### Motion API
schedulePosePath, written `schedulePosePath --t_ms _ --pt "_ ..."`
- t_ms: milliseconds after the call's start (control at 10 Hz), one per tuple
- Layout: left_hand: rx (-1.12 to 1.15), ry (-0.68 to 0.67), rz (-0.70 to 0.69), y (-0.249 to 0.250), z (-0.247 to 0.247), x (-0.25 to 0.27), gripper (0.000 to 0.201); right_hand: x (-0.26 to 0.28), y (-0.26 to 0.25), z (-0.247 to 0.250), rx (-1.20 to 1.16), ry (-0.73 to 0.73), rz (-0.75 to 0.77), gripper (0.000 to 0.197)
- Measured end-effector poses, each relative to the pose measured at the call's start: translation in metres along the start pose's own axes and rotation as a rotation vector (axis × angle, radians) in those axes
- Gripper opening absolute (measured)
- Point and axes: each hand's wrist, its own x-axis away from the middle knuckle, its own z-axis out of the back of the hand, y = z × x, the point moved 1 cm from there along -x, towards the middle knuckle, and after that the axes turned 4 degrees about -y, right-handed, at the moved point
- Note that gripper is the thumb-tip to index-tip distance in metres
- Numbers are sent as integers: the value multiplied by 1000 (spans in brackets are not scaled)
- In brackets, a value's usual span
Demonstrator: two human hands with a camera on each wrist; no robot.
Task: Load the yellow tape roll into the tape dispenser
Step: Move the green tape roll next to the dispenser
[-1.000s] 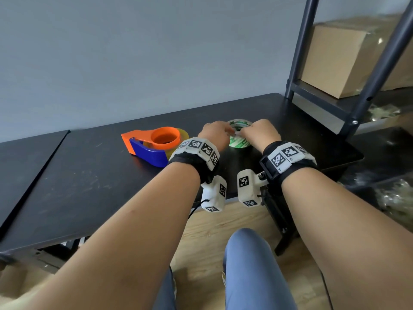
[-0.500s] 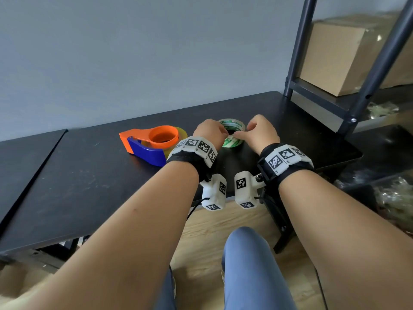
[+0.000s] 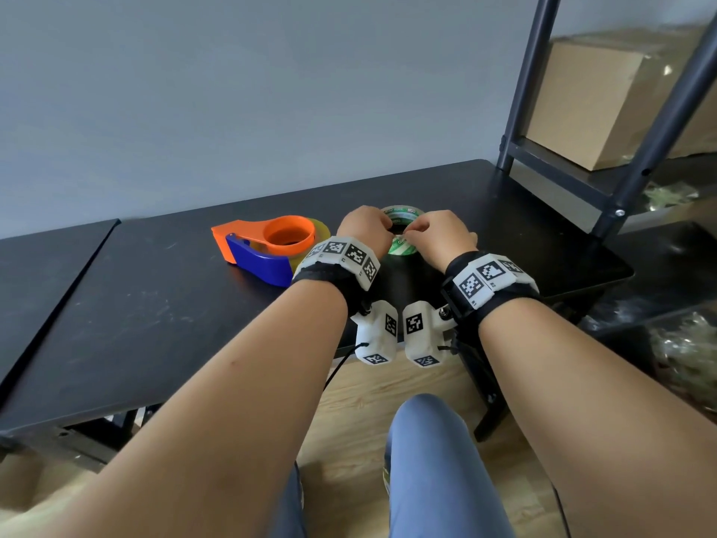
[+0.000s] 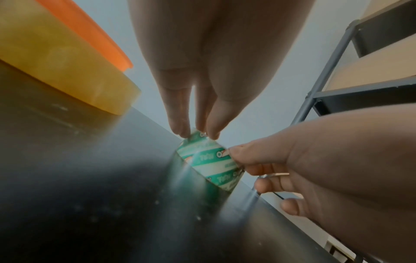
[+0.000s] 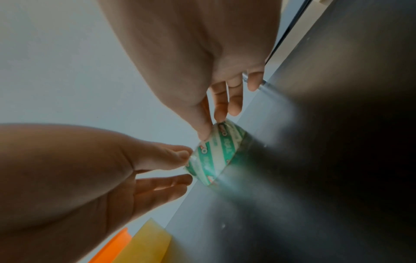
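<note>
The green-and-white tape roll (image 3: pixel 401 248) stands on the black table (image 3: pixel 155 312) between my hands. My left hand (image 3: pixel 378 229) pinches its top rim with fingertips (image 4: pixel 180 132) pointing down. My right hand (image 3: pixel 421 231) pinches the rim from the other side, thumb and forefinger (image 5: pixel 219 115) on the roll (image 5: pixel 216 154). To the left lies the orange-and-blue tape dispenser (image 3: pixel 267 250). The yellow tape roll (image 3: pixel 321 228) lies flat beneath its orange ring (image 4: pixel 90 39). I cannot tell if the roll (image 4: pixel 67 71) is seated on the hub.
A dark metal shelf frame (image 3: pixel 520 110) stands at the table's right end and holds a cardboard box (image 3: pixel 589 106). A second black table (image 3: pixel 46 273) adjoins on the left. My knee (image 3: pixel 430 440) is below the table's front edge.
Both hands stay on the green-and-white roll, and their fingers have shifted a little on its rim. The dispenser and yellow roll have not moved.
</note>
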Motion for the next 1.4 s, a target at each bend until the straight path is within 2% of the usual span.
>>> schedulePosePath --t_ms 200,300,400,500,600,700,800,900,1100,1200,1300,1400 --pt "43 60 32 -14 19 14 41 3 -6 -5 -40 11 -27 26" --pt "-38 110 77 -23 31 18 46 6 -11 -9 -64 -15 -41 29" --pt "-174 152 193 -34 36 23 42 8 -15 -13 -51 -41 -50 38" --pt "-219 160 318 -41 35 29 39 10 -20 -15 -27 -64 -49 41" --pt "-209 144 370 -50 40 34 35 9 -26 -21 -9 -87 -36 41" --pt "-254 -18 294 -52 46 36 20 8 -31 -26 11 -114 -20 44" --pt "-343 -59 263 -56 53 43 26 6 -41 -35 27 -141 -1 45" --pt "-322 -37 290 -70 58 48 20 2 -55 -45 45 -169 32 45" --pt "-390 -92 465 -87 83 58 28 -3 -83 -64 95 -199 60 44" --pt "-131 23 303 -117 83 58 29 -5 -93 -70 98 -207 64 42" --pt "-163 34 218 -131 83 54 41 -9 -100 -77 94 -206 51 43" --pt "-195 16 179 -129 87 57 25 -8 -103 -78 91 -207 41 46"
